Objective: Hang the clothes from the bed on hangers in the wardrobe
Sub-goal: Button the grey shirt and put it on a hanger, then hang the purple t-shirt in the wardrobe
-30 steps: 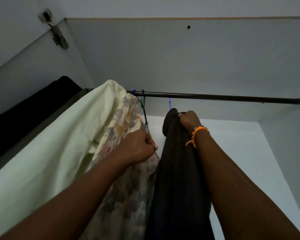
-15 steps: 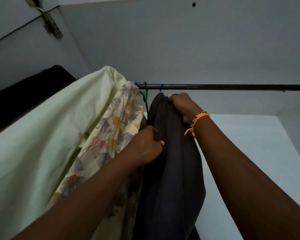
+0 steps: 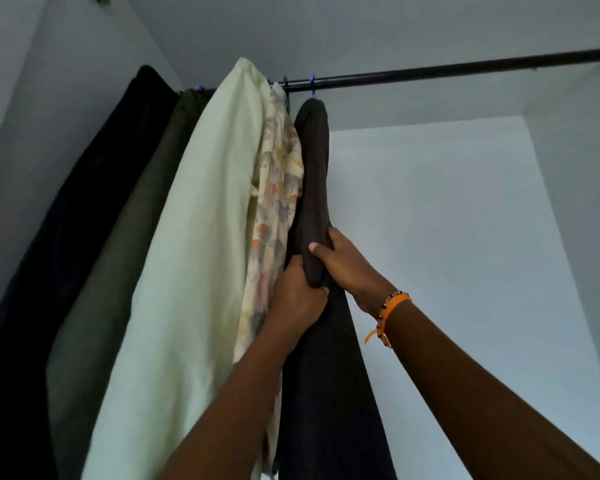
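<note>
Head view, inside the wardrobe. Dark garment point(image 3: 314, 174) hangs from the rail point(image 3: 465, 69), rightmost of five, apparently on a blue hanger hook point(image 3: 312, 87). Left hand point(image 3: 297, 299) and right hand point(image 3: 347, 268) both grip its bunched fabric, left just below right. To its left hang a floral shirt point(image 3: 278, 188), pale yellow garment point(image 3: 201, 237), olive garment point(image 3: 118, 271) and black garment point(image 3: 66, 237). Orange wristband point(image 3: 392, 308) on right wrist.

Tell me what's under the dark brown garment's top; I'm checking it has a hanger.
A blue hook shows above the dark brown garment, on the black rail. The hanger's body is covered.
</note>
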A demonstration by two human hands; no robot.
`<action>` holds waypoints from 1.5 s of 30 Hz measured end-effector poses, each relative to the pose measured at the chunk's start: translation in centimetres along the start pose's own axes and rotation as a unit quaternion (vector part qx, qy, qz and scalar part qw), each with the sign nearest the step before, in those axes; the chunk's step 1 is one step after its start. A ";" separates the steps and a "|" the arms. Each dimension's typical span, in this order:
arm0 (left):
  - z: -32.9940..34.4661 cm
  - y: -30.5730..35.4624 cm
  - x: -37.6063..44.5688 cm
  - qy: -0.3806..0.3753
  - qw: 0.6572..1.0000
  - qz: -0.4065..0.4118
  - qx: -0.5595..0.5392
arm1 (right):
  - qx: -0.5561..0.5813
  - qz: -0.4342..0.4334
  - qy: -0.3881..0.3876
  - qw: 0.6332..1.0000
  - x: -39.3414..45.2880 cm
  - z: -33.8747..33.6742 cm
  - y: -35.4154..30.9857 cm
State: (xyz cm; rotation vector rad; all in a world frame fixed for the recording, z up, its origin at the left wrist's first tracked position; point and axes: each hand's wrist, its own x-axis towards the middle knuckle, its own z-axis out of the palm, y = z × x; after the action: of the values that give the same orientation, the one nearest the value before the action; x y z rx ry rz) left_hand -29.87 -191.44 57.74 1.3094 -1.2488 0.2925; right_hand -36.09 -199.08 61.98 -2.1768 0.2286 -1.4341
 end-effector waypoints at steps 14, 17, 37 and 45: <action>-7.4 3.1 -22.3 0.075 0.991 -0.106 0.020 | -0.220 -0.004 0.106 0.970 -27.7 3.2 -7.0; -8.9 5.5 -26.7 0.080 0.987 -0.139 -0.010 | -0.133 -0.022 0.047 0.990 -31.7 3.2 -10.0; -29.0 21.5 -68.7 0.199 0.876 -0.437 -0.047 | 0.181 0.140 -0.264 0.937 -68.7 8.4 -34.0; -44.1 28.8 -85.1 0.374 0.797 -0.475 -0.009 | 0.284 0.135 -0.395 0.863 -83.1 18.0 -49.2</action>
State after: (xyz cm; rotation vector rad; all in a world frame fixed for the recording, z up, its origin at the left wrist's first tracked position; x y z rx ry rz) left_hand -61.92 -106.50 15.48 1.4306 0.1408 0.0408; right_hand -62.20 -117.27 14.37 -1.9285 -0.1694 -0.3025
